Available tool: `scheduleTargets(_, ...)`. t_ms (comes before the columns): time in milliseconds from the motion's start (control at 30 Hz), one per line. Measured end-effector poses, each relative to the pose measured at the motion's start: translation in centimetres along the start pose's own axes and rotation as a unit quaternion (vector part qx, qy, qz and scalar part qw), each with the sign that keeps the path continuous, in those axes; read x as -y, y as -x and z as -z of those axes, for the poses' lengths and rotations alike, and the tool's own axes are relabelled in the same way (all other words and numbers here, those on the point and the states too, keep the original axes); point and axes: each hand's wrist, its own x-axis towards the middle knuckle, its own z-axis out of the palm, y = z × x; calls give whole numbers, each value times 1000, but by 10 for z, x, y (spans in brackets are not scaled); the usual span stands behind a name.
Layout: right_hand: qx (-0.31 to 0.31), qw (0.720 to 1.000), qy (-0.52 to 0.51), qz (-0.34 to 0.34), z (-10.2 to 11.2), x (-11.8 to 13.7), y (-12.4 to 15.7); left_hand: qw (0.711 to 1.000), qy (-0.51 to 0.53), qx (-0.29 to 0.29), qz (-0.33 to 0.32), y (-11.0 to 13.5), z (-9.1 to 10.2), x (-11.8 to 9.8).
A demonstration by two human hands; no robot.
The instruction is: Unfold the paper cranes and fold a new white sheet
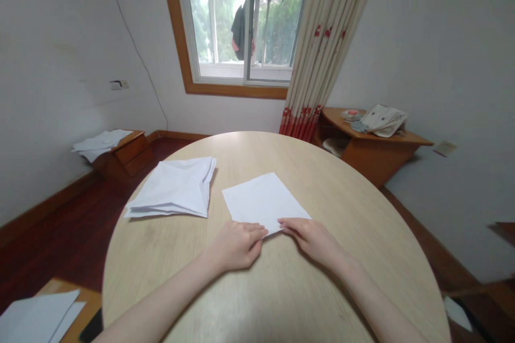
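A white sheet of paper (263,198) lies turned at an angle on the round wooden table (257,300). At its near left edge is my left hand (241,244), closed, with the fingers together on the paper and the thumb low at the edge. My right hand (308,233) holds the near right edge, its fingertips on the paper and its thumb hidden. A small gap of paper edge shows between the two hands. To the left rests a stack of folded white paper (173,187), slightly puffed, its layers showing at the near side.
Beyond the table are a window (245,21) and a curtain (317,48). A corner desk (370,155) with a cloth bag (384,119) stands at the back right. A low cabinet (134,155) with papers is back left. More paper sheets (38,316) lie at the lower left.
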Motion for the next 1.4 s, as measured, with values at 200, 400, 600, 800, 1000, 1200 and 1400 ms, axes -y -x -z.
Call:
scheduleTargets(200, -11, 1000, -4, -15, 3, 0, -2, 998, 4, -43, 36, -1, 1, 0)
scheduleTargets(400, -8, 999, 30, -41, 2, 1, -2, 989, -14, -85, 124, -2, -3, 4)
scheduleTargets(600, -23, 996, 49, -74, -3, 0, -4, 976, -16, -109, 187, -4, -4, 7)
scheduleTargets(800, -39, 993, 24, -106, -6, -4, -5, 967, 49, -114, 223, -6, 0, 3)
scheduleTargets(1000, -26, 993, 52, -103, -11, -11, -6, 942, 178, -115, 261, -11, 2, -4)
scheduleTargets(1200, -12, 995, 53, -82, -13, -10, -5, 872, 383, 33, 305, -10, 5, -9)
scheduleTargets(1400, 27, 997, 24, -66, -11, -2, -4, 876, 432, 33, 210, -8, 10, -9)
